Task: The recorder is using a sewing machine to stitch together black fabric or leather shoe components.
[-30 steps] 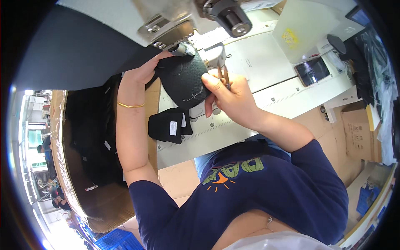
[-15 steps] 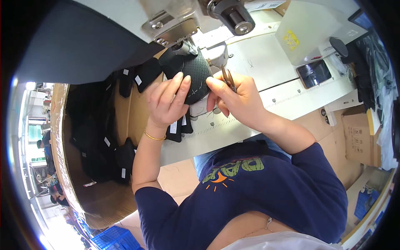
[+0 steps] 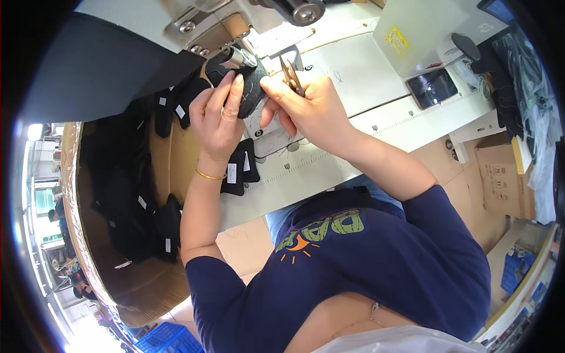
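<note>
Under the sewing machine's head (image 3: 215, 35), a black textured fabric piece (image 3: 253, 91) lies at the presser foot and bends over the machine bed. My left hand (image 3: 219, 120) holds its left side, the fingers pressed together against it and the thumb hidden. At the piece's right edge, my right hand (image 3: 306, 109) has thumb and forefinger closed. Dark thread snips (image 3: 292, 77) are tucked in that same hand, blades pointing up and away. Just below my left hand, several black pieces with white labels (image 3: 240, 170) lie on the table edge.
A large cardboard box (image 3: 132, 288) full of black labelled pieces stands at the left. A phone (image 3: 432, 88) lies on the white machine table (image 3: 347, 76) at the right, near a translucent panel (image 3: 406, 44). Another carton (image 3: 500, 179) and a blue crate (image 3: 168, 338) stand lower down.
The view has shifted, so the scene sits further left and up. The black piece has tilted and shows less of its face. Both hands stay at it, the snips still in my right.
</note>
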Demonstrator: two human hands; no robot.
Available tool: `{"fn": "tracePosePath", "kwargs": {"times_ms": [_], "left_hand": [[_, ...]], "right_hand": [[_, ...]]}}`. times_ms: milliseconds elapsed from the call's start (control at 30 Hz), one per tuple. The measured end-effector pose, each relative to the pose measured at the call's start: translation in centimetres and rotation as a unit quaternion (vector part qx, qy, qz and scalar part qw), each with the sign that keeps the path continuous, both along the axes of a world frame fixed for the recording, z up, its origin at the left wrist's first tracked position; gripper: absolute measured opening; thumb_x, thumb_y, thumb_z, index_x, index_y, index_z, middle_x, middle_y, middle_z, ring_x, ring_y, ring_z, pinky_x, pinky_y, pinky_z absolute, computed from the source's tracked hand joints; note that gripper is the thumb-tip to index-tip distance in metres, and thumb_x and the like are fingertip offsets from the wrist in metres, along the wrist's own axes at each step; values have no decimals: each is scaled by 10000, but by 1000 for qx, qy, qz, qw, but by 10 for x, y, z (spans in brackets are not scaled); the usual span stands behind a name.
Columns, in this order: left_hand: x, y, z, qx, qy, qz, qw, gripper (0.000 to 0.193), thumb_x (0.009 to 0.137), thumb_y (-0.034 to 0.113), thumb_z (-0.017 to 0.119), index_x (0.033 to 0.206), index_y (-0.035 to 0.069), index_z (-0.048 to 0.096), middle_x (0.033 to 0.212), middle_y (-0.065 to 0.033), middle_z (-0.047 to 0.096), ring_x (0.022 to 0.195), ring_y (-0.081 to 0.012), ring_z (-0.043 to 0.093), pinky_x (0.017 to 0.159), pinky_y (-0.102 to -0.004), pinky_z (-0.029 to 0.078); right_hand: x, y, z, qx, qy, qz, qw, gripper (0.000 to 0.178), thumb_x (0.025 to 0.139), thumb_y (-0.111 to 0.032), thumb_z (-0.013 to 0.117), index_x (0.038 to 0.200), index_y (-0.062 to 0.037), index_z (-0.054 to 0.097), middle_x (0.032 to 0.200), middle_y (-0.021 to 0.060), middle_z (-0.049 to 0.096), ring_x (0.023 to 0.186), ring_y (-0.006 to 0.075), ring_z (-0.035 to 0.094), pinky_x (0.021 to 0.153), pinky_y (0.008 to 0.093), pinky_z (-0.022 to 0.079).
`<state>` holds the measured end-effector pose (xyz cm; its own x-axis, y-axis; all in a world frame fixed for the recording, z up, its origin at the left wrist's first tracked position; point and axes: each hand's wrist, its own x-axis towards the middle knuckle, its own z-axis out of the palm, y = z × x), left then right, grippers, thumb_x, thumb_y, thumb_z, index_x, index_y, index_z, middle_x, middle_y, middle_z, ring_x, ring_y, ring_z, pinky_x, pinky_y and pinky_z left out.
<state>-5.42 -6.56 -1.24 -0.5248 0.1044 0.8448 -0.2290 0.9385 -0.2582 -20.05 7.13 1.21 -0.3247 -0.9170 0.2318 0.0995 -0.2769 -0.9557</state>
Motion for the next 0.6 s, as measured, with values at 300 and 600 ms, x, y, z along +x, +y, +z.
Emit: {"fn": "tracePosePath", "kwargs": {"times_ms": [300, 600], "left_hand": [[-4, 12, 15, -9, 12, 29, 999, 530, 593, -66, 642, 1110, 26, 718, 1126, -68, 685, 824, -208, 560, 761, -299, 455], [-13, 55, 41, 20, 0, 55, 998, 377, 611, -101, 677, 967, 11, 731, 969, -48, 706, 806, -214, 581, 725, -307, 468]], "right_hand": [[6, -1, 3, -3, -37, -12, 999, 305, 974, -202, 537, 737, -18, 598, 643, 63, 671, 419, 59, 486, 390, 224, 370], [-1, 1, 0, -16, -29, -10, 999, 331, 970, -197, 538, 697, -20, 603, 603, 49, 649, 420, 50, 479, 384, 223, 351]]}}
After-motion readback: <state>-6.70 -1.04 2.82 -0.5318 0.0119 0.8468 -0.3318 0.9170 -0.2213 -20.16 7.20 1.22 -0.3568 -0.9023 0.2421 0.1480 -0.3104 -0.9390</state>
